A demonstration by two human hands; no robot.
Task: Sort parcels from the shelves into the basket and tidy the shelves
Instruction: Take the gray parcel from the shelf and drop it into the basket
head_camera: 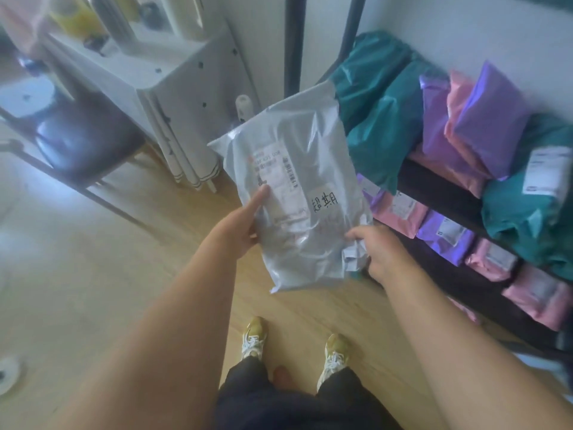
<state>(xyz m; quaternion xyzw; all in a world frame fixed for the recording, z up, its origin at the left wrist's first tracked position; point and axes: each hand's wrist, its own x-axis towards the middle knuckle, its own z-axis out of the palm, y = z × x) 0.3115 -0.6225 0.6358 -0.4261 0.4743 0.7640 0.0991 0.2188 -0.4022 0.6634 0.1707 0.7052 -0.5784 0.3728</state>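
Grey plastic parcel (294,187) held up over wooden floor (93,274), just left of shelves (440,193), touching none of them. Printed label (273,178) and handwritten black characters (325,203) face camera.

Left hand (245,225) grips parcel's left edge, thumb flat on front. Right hand (381,249) pinches crumpled lower right corner. Hands apart, parcel between them.

Teal parcels (381,97), purple parcel (493,119) and pink parcels (539,293) crowd shelves. Dark chair (83,141) and white cabinet (173,72) at left. Yellowish shoes (254,336) below.
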